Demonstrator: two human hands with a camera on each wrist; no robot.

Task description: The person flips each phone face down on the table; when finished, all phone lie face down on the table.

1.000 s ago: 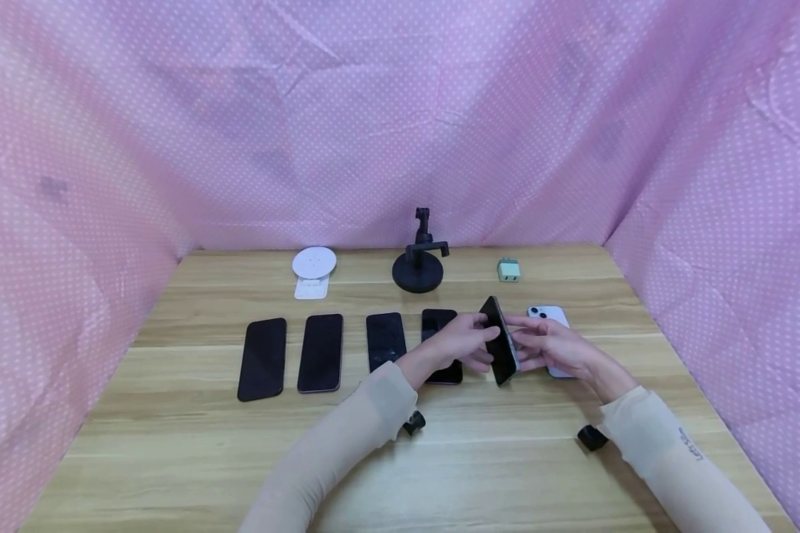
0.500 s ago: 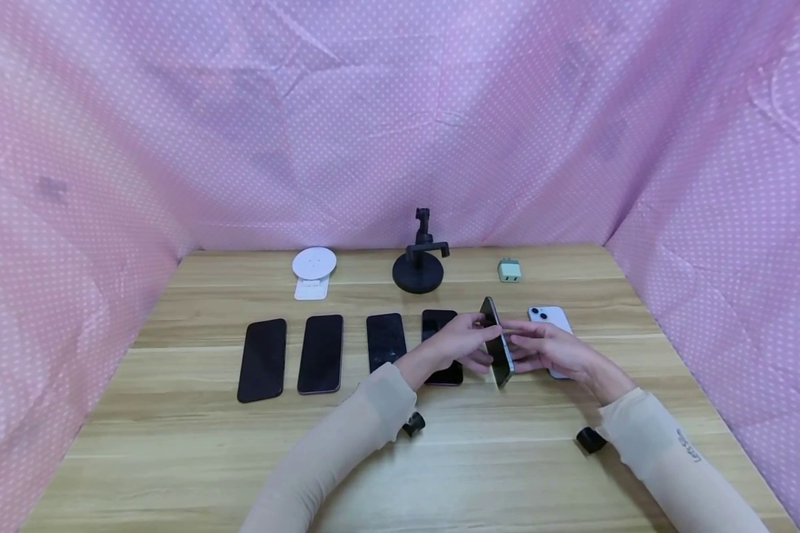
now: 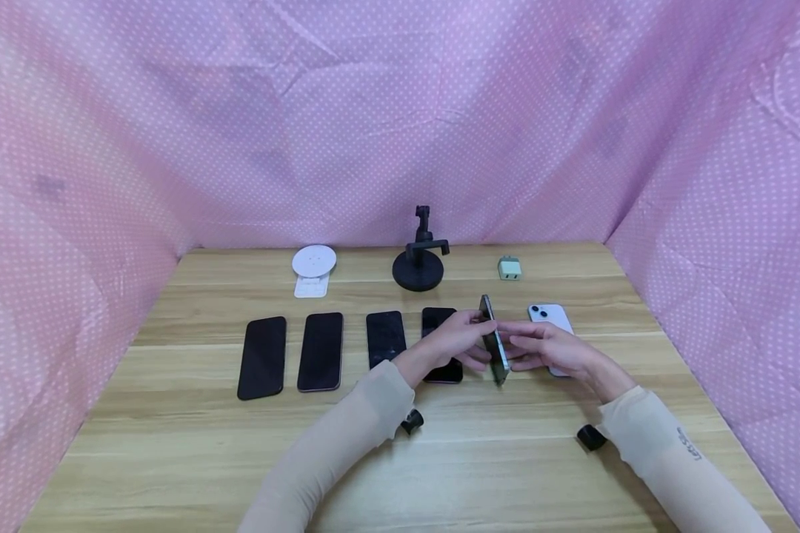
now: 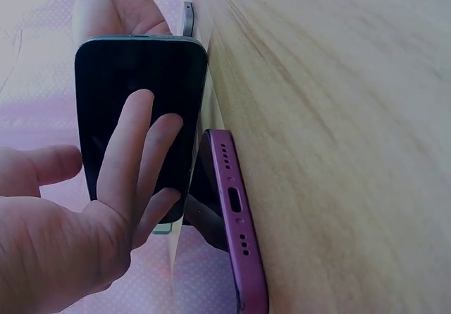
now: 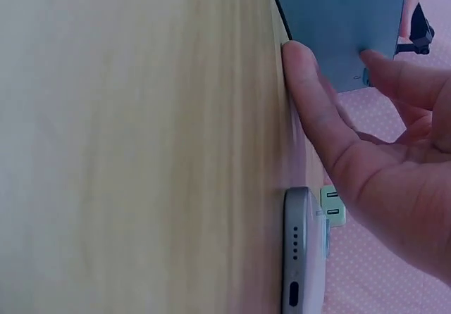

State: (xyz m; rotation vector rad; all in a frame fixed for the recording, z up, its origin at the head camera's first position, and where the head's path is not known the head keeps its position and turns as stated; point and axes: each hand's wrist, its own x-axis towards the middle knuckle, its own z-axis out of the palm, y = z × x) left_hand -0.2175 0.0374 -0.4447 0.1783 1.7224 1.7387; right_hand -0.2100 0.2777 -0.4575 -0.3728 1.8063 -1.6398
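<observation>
A dark-screened smartphone stands on its long side, nearly upright, between the two hands. My left hand holds it from the left: the thumb lies at its upper edge, and several fingertips touch the screen, as the left wrist view shows. From the other side, my right hand touches the phone's blue-grey back with fairly straight fingers; its thumb is hard to make out. Beneath the left hand lies a dark phone with a purple side frame. A light-blue phone lies face down under the right hand.
More face-down-backed dark phones, a left one, a second and a third, lie in a row on the wooden table. Behind stand a white round charger, a black stand and a green plug.
The held phone has turned from leaning with its screen visible to nearly upright, edge towards the head camera. Both hands have shifted slightly left with it; the other objects stay put.
</observation>
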